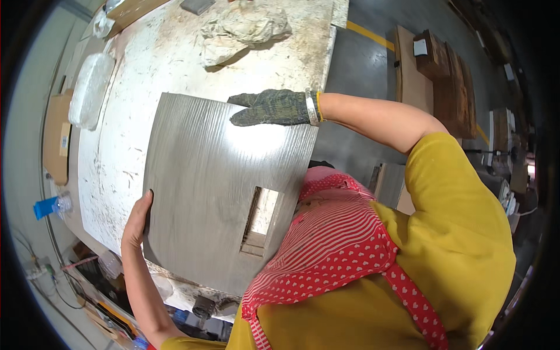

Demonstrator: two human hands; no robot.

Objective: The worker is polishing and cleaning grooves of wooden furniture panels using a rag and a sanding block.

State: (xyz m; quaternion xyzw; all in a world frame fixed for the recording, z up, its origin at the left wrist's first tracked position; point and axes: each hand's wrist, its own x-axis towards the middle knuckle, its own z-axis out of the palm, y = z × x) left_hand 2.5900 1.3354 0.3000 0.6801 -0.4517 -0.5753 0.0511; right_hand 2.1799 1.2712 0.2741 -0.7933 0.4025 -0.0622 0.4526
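A grey wood-grain panel point(192, 175) with a rectangular cut-out point(259, 219) lies tilted across the worktable, near my body. My bare left hand point(138, 219) grips its left edge, with the thumb tip showing and the other fingers mostly hidden. Along the far edge, my right hand point(271, 108), in a dark knitted glove with a yellow cuff, holds the panel. Part of the glove rests on the shiny face and part reaches past the edge. A bright glare covers the surface just below the glove.
The stained white worktable point(128, 151) carries a crumpled cloth point(245, 32) at the back. Plastic-wrapped packaging point(92, 90) and a cardboard piece point(57, 140) stand at the left, with a blue-capped bottle point(52, 206) nearer. Brown boxes point(434, 55) stand on the floor at right.
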